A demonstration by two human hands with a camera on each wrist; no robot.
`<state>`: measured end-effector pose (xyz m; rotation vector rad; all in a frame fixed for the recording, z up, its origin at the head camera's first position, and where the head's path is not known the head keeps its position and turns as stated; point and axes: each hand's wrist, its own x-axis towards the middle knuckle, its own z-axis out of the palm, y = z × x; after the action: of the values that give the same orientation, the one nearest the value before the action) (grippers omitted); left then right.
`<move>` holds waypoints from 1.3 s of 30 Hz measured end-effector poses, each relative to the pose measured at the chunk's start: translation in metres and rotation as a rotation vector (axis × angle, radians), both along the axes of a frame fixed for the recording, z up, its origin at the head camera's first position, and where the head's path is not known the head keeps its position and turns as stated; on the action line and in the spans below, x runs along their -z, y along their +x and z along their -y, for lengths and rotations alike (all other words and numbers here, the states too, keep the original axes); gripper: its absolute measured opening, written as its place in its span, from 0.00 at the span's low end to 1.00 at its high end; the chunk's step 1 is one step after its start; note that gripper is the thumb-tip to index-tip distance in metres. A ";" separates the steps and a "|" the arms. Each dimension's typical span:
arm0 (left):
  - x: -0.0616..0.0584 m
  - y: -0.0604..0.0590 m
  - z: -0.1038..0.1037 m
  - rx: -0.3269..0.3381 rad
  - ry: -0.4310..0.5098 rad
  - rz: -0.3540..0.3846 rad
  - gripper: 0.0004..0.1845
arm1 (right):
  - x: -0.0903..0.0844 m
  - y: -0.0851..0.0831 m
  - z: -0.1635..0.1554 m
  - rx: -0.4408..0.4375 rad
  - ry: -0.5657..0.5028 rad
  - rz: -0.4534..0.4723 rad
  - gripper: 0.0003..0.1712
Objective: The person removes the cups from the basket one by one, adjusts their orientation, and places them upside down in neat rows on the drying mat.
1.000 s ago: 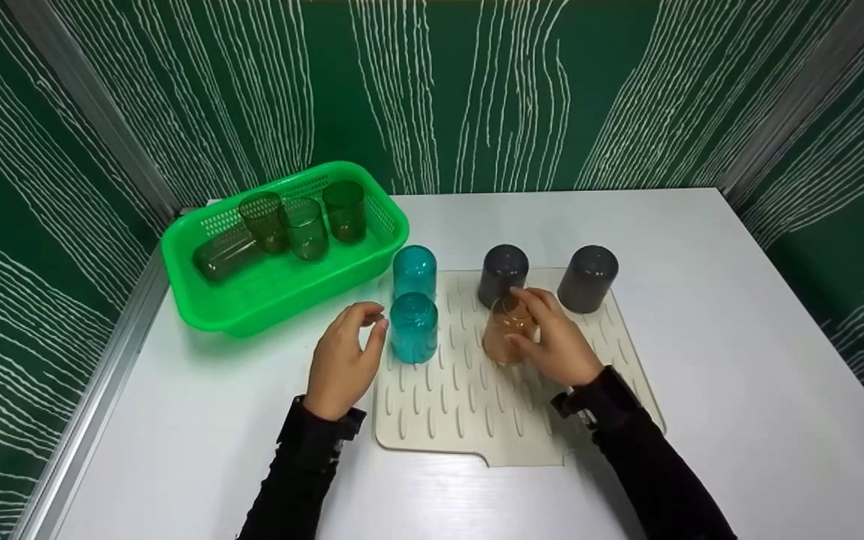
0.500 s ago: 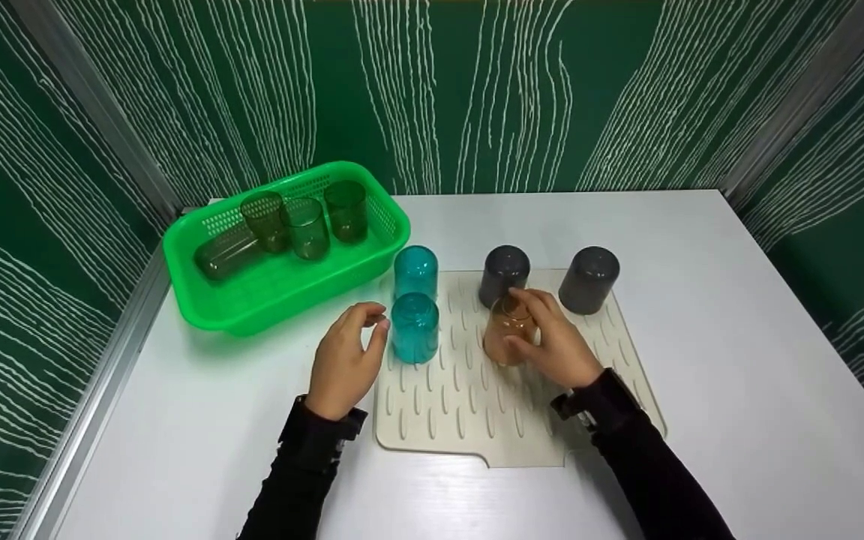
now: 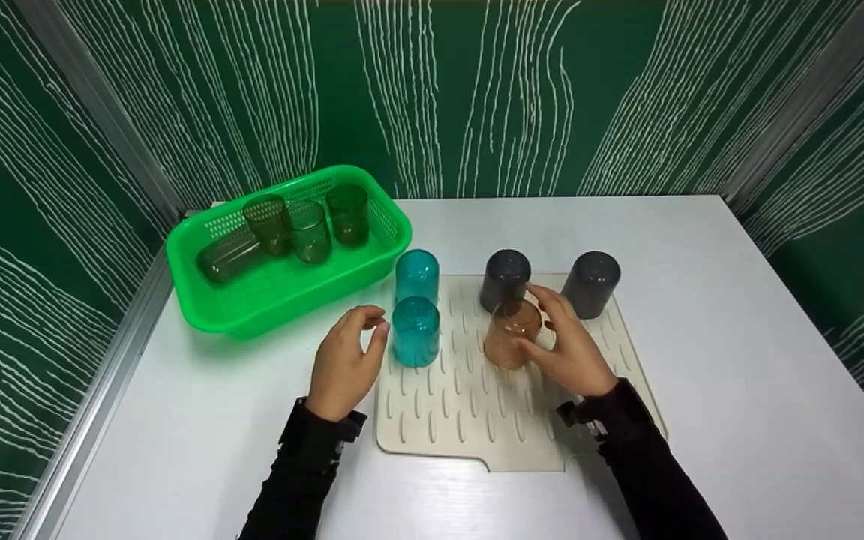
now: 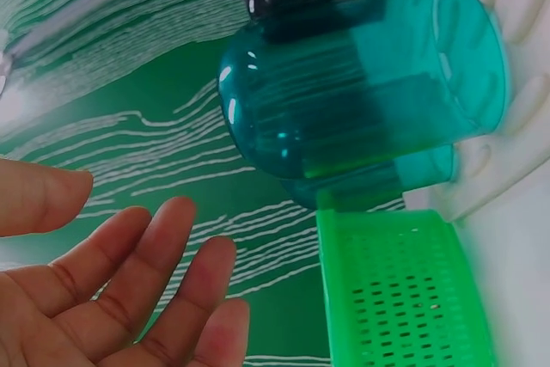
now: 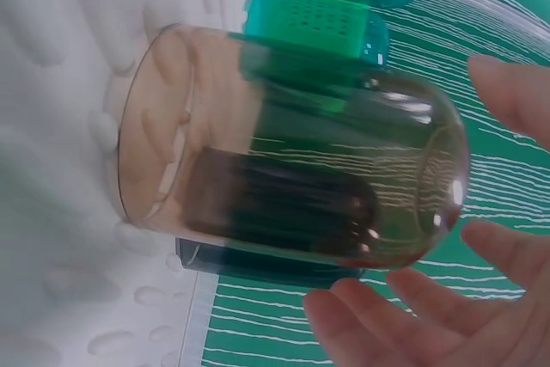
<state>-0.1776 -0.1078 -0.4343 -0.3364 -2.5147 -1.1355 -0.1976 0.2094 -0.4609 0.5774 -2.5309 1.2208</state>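
The right hand [image 3: 563, 349] sits nearest, fingers spread loosely around the upside-down orange cup [image 3: 511, 334] on the drying mat [image 3: 462, 405], thumb and fingertips just off its sides. The cup's long axis stands upright. Left hand [image 3: 343, 362] rests relaxed and empty beside the near teal cup [image 3: 415, 331], not touching it.

A green basket [image 3: 252, 300] holds 4 olive cups [image 3: 304, 229]; 2 dark cups [image 3: 589, 283] stand inverted.
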 end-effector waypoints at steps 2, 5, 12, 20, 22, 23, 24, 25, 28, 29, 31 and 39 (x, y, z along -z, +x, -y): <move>0.002 -0.002 0.000 -0.005 0.007 -0.001 0.14 | 0.000 0.002 -0.002 0.014 -0.020 0.005 0.47; 0.003 -0.006 0.001 -0.014 0.029 -0.007 0.13 | 0.002 0.004 -0.005 0.029 -0.052 0.026 0.47; -0.007 -0.032 0.009 -0.041 0.033 0.006 0.19 | 0.004 0.007 -0.011 0.052 -0.141 0.062 0.47; -0.046 -0.080 0.028 -0.055 -0.085 0.019 0.30 | 0.004 0.009 -0.012 0.048 -0.161 0.036 0.47; -0.053 -0.090 0.034 -0.060 -0.136 0.035 0.31 | 0.004 0.009 -0.012 0.044 -0.157 0.031 0.47; -0.057 -0.095 0.037 -0.065 -0.163 0.044 0.32 | 0.004 0.009 -0.012 0.042 -0.156 0.029 0.48; -0.060 -0.100 0.040 -0.070 -0.188 0.058 0.33 | 0.004 0.009 -0.012 0.041 -0.158 0.028 0.48; -0.063 -0.106 0.043 -0.076 -0.211 0.076 0.34 | 0.003 0.008 -0.012 0.040 -0.159 0.027 0.48; -0.069 -0.122 0.052 -0.102 -0.302 0.130 0.39 | 0.003 0.007 -0.012 0.041 -0.165 0.029 0.49; -0.070 -0.128 0.054 -0.111 -0.338 0.143 0.41 | 0.003 0.007 -0.012 0.042 -0.166 0.031 0.49; -0.072 -0.138 0.060 -0.122 -0.393 0.176 0.44 | 0.004 0.007 -0.012 0.040 -0.167 0.033 0.49; -0.062 -0.165 0.076 -0.090 -0.525 0.327 0.49 | 0.004 0.008 -0.012 0.032 -0.172 0.042 0.50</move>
<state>-0.3427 -0.1842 -0.3722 -0.1731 -3.0644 -0.5102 -0.1895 0.2216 -0.4653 0.4738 -2.4268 1.4353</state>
